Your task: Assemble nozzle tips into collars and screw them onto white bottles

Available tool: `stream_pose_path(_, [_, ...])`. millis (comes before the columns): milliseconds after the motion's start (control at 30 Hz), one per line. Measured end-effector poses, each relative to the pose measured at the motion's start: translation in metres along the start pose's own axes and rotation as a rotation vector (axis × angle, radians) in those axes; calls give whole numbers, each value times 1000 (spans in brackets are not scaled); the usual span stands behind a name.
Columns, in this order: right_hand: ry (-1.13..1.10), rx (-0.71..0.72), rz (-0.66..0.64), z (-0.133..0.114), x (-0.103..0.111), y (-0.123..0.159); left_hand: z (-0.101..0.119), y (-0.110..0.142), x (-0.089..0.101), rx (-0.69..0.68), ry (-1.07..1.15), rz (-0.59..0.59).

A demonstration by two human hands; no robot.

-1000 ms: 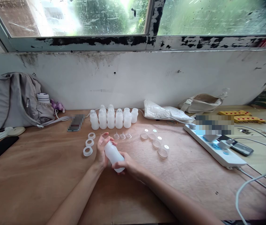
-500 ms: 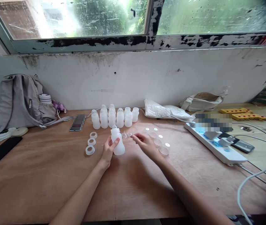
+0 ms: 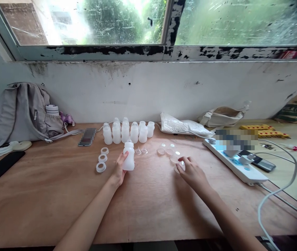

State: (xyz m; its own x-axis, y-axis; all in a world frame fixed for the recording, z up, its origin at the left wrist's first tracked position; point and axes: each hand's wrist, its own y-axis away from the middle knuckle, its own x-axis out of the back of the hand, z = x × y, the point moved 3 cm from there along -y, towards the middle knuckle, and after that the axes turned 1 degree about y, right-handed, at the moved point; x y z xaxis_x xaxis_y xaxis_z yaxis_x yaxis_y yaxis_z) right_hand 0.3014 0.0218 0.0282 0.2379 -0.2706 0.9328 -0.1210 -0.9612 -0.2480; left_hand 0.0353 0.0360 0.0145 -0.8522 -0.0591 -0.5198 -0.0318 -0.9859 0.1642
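Note:
My left hand [image 3: 120, 166] is wrapped round a translucent white baby bottle [image 3: 129, 158] with a nipple on top, held nearly upright above the table. My right hand [image 3: 191, 171] hovers, fingers apart, at the nearest clear round cap [image 3: 176, 168], partly hiding it; touch cannot be made out. Other clear caps [image 3: 169, 151] and small white discs [image 3: 177, 153] lie beyond those fingers. Two clear nipples [image 3: 138, 151] rest right of the bottle. Left of my left hand, three white collar rings [image 3: 101, 167] form a row.
Several white bottles [image 3: 116, 132] stand in a line near the wall. A white plastic bag [image 3: 173, 123] lies to their right. The power strip [image 3: 236, 164] with cables borders the right side. A phone [image 3: 87, 137], a black flat case [image 3: 2, 169] and a backpack [image 3: 23, 111] are left.
My right hand has moved right and nearer, from beside the nipples to the nearest clear cap. The bottle in my left hand is now more upright. The view has shifted slightly.

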Motion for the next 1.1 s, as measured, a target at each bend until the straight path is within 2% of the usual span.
stream_pose_path(133, [-334,129,-6,-28,2,1,0,-2,2,14,-16,-13])
stream_pose_path(233, [-690,130,-32,-53,4,-12,-1,-4,4,39,-22,-54])
stream_pose_path(333, [-961,74,-55,-72,-3,-28,-1,-5,4,106,-29,-125])
stream_pose_path(433, [-1140,15,-63,-81,-23,-39,-1,-7,5,145,-64,-125])
stream_pose_path(567, [-1365,-142,-102,-78,-56,-44,0,-8,7,76,-150,-101])
stream_pose_path(667, [-1500,-260,-99,-72,-70,-43,0,-10,10,56,-211,-49])
stream_pose_path(767, [-1569,-312,-84,-69,-71,-43,1,-11,11,58,-246,-30])
stream_pose_path(900, [-1512,-340,-93,-68,-66,-41,5,-11,11,26,-305,-29])
stream_pose_path(1100, [-1300,-211,13,-66,-60,-40,5,-9,11,6,-328,-27])
